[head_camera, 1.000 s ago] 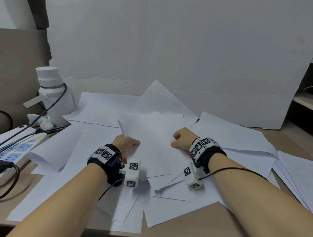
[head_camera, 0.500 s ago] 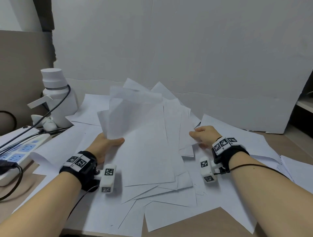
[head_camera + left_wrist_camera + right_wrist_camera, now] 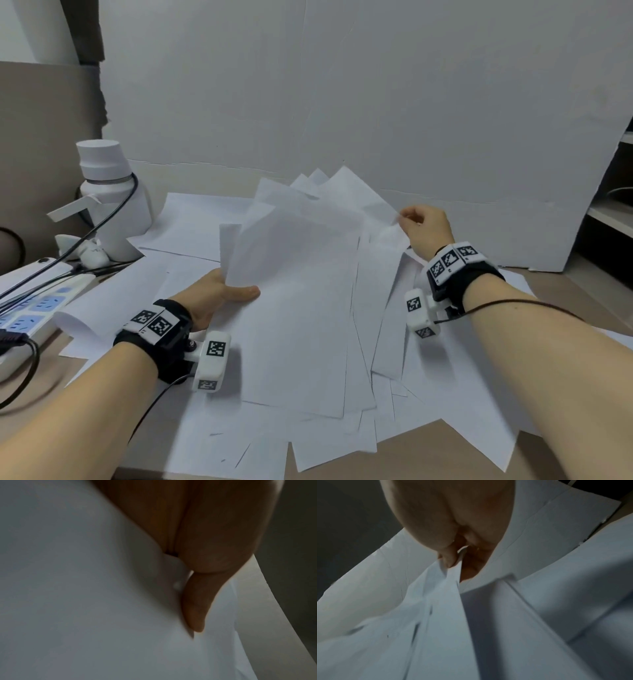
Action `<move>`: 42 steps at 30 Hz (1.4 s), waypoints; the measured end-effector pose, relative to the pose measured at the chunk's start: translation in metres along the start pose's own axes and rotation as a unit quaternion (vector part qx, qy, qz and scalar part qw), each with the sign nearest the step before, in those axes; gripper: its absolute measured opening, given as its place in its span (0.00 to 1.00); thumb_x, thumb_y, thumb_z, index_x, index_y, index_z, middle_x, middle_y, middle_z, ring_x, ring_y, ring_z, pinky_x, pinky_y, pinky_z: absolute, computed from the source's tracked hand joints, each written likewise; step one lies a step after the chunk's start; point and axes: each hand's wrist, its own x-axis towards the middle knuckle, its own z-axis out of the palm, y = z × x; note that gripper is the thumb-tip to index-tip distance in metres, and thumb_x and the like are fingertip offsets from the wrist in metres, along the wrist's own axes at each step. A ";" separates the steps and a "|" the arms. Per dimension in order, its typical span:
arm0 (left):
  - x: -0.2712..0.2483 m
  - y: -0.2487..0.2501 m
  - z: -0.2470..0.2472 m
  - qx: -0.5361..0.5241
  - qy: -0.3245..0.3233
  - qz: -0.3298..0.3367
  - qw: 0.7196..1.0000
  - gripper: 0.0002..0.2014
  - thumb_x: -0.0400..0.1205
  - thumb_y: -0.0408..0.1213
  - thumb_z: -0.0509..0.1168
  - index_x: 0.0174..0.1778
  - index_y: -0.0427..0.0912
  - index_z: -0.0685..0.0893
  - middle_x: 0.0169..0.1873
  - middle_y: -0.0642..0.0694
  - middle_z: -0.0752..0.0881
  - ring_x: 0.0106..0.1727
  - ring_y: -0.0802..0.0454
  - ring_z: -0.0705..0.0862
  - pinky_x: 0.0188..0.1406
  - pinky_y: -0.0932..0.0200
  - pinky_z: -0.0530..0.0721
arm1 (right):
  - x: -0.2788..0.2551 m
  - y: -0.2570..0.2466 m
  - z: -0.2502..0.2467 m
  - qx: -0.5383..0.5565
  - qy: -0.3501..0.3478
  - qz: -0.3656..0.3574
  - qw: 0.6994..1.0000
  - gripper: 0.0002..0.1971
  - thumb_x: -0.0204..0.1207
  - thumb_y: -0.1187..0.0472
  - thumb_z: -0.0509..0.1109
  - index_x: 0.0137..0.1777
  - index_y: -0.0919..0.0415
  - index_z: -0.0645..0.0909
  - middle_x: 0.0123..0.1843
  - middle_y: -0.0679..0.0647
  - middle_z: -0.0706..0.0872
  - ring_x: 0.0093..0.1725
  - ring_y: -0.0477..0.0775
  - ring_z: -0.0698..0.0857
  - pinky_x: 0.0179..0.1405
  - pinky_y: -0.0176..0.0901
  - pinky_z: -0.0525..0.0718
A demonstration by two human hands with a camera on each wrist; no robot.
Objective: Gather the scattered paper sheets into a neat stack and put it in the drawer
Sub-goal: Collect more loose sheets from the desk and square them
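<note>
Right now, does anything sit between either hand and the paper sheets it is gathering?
Nothing visible. The left hand grips the lifted paper sheets at their left edge, thumb on top, and the right hand pinches a sheet corner. No drawer is in view.

Bare forearms — black wristbands (image 3: 168, 346), white tagged camera blocks (image 3: 210, 361), cables.

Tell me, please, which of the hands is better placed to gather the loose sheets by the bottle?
Probably left: the left hand grips the lifted sheets nearest the bottle; the right hand pinches their far edge.
</note>
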 end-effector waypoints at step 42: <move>-0.011 0.001 0.052 -0.256 0.054 -0.115 0.958 0.18 0.85 0.41 0.68 0.63 0.31 0.87 0.61 0.31 0.89 0.60 0.31 0.89 0.64 0.35 0.84 | -0.007 -0.008 -0.007 0.276 -0.050 0.145 0.949 0.04 0.81 0.67 0.71 0.46 0.68 0.82 0.45 0.65 0.88 0.41 0.62 0.88 0.40 0.54 0.90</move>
